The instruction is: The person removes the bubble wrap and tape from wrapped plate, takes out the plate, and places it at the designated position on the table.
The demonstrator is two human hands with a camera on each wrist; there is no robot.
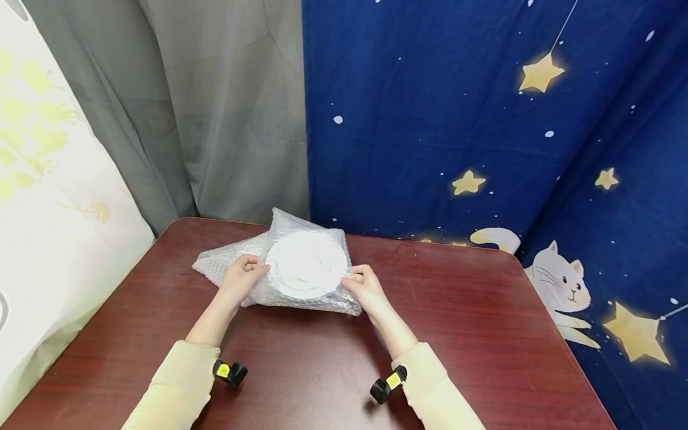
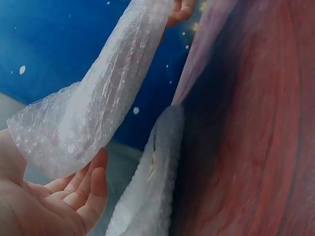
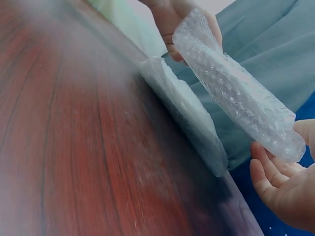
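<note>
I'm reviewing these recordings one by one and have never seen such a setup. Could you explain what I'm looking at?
There is no machine here: a person works with a bare left hand and right hand. The wide picture comes from a camera worn on the head, looking forward and down. The two close ones come from cameras worn on the left and right wrists.

Both hands grip a bubble-wrapped bundle at opposite sides, raised above the red-brown table. A round white item shows through the wrap; exactly what it is, I can't tell. A second piece of bubble wrap lies on the table, toward the person's left; whether it holds anything is unclear.
</note>
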